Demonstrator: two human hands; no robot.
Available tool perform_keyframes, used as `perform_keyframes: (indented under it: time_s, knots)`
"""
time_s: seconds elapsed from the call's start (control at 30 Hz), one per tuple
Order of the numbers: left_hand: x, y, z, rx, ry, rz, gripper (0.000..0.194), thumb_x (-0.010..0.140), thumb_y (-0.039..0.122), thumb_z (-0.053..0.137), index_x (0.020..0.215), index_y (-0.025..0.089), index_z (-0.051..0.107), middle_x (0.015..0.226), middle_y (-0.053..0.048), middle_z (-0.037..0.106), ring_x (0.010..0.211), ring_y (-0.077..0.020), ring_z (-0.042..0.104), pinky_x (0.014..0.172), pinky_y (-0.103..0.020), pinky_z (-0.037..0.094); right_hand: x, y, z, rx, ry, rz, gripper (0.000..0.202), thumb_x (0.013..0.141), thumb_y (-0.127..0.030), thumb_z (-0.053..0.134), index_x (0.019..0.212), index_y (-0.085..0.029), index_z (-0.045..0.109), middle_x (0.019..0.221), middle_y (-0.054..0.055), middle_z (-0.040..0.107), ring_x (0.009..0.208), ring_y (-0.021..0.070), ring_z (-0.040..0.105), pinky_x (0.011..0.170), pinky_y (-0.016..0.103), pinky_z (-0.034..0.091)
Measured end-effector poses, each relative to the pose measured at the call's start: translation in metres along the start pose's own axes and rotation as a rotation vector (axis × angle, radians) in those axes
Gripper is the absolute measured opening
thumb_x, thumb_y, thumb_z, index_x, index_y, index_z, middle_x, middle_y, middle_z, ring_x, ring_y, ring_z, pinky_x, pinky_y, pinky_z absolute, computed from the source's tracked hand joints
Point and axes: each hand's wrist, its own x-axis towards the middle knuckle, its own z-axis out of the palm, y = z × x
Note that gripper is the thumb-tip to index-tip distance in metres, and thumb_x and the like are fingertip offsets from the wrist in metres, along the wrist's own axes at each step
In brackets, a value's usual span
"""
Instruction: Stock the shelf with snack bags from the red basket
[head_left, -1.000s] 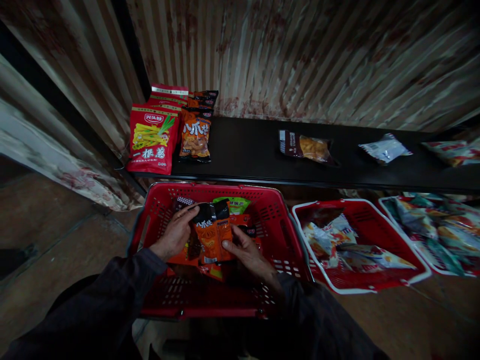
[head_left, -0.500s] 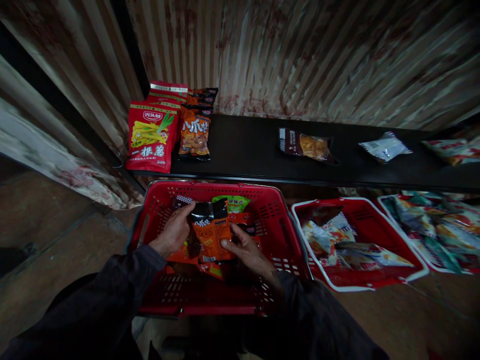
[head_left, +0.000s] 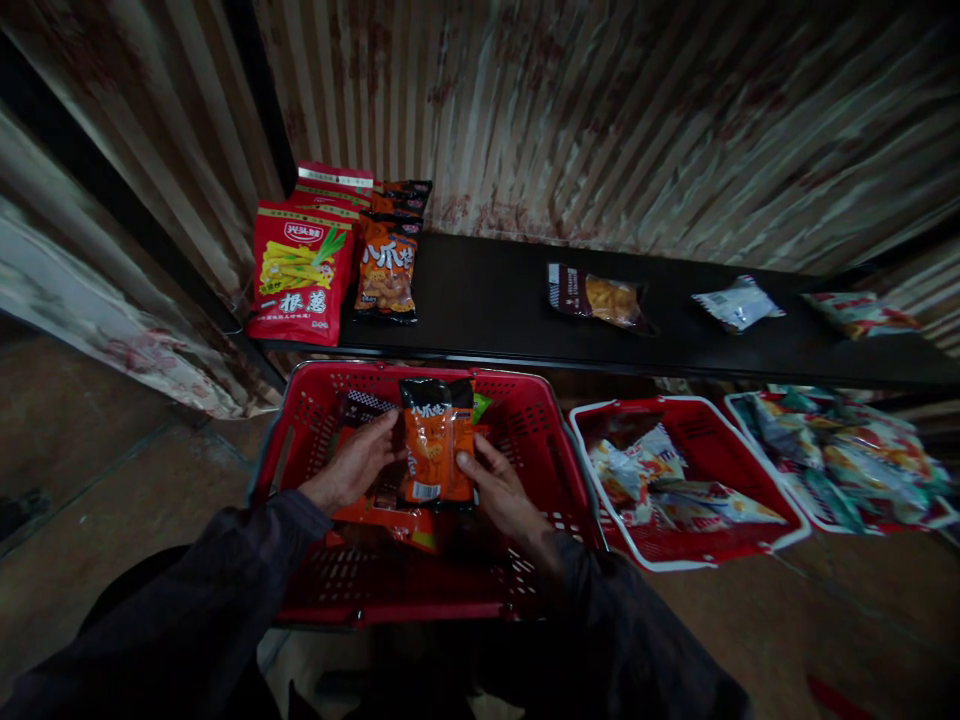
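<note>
1. Snack bag [head_left: 439, 450], orange with a black top: glossy crinkled film, white characters near the top, barcode low down. It's held upright above the red basket [head_left: 536, 420].
2. Right hand [head_left: 510, 495] pinches the bag's right edge, thumb in front. Left hand [head_left: 356, 465] is loosely open by the other edge, holding nothing that I can see; whether its fingertips touch, I can't tell.
3. On the smooth black shelf [head_left: 480, 300], a flat-faced red bag [head_left: 300, 275] reads "一根葱"; beside it stands a puffy orange bag [head_left: 386, 265] lettered "八爪", third character unclear.
4. Farther right lies a brown packet [head_left: 600, 297] with a checkered end, its print too small to read. Behind hangs a pleated curtain [head_left: 525, 120].
</note>
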Motion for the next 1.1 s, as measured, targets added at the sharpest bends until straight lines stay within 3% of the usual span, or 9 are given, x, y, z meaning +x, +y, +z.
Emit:
perform_keyframes:
  time_s: [0.2,0.4,0.53,0.73,1.0,1.1]
  knots:
    - [-0.016,-0.006,0.012,0.174,-0.101,0.085,0.043,0.072,0.035,0.072,0.112,0.021,0.063,0.109,-0.006,0.068,0.101,-0.0211,0.06,0.089,-0.031,0.043,0.001,-0.007,0.015,0.069,0.171,-0.032,0.042,0.069,-0.039,0.074,0.107,-0.025,0.062,0.104,0.001,0.071,0.102,0.0247,0.064,0.09,0.041,0.05]
    - [-0.019,-0.011,0.014,0.174,-0.112,0.166,0.042,0.067,0.034,0.075,0.104,0.018,0.065,0.108,-0.007,0.068,0.101,-0.0243,0.06,0.089,-0.033,0.043,0.002,-0.009,0.033,0.008,0.192,-0.086,0.042,0.071,-0.04,0.072,0.109,-0.025,0.062,0.106,0.001,0.07,0.101,0.0248,0.064,0.091,0.041,0.051]
    - [-0.02,-0.009,0.01,0.181,-0.085,0.178,0.04,0.066,0.035,0.075,0.1,0.016,0.065,0.103,-0.008,0.07,0.097,-0.0242,0.061,0.087,-0.034,0.044,0.004,-0.012,0.043,-0.009,0.204,-0.126,0.04,0.07,-0.039,0.073,0.106,-0.024,0.064,0.104,0.001,0.071,0.095,0.0239,0.066,0.09,0.041,0.051]
    - [-0.03,-0.004,0.014,0.203,-0.036,0.305,0.039,0.069,0.038,0.073,0.1,0.016,0.065,0.097,-0.005,0.07,0.09,-0.0216,0.062,0.082,-0.031,0.046,0.007,-0.021,0.057,0.012,0.203,-0.162,0.037,0.069,-0.038,0.074,0.102,-0.023,0.065,0.099,0.001,0.072,0.091,0.0223,0.067,0.088,0.039,0.052]
    - [-0.034,0.004,0.008,0.376,0.103,0.406,0.034,0.07,0.043,0.069,0.091,0.017,0.066,0.084,-0.002,0.07,0.078,-0.019,0.062,0.073,-0.028,0.046,0.014,-0.01,0.071,0.02,0.288,-0.2,0.04,0.073,-0.041,0.07,0.108,-0.023,0.062,0.106,0.001,0.069,0.094,0.02,0.065,0.09,0.036,0.05]
    - [-0.029,0.007,0.007,0.383,0.095,0.426,0.034,0.072,0.044,0.067,0.093,0.017,0.065,0.088,-0.003,0.07,0.079,-0.0189,0.062,0.073,-0.027,0.047,0.016,-0.012,0.074,-0.07,0.284,-0.263,0.049,0.078,-0.043,0.065,0.122,-0.024,0.054,0.106,0.003,0.068,0.094,0.0197,0.064,0.089,0.037,0.05]
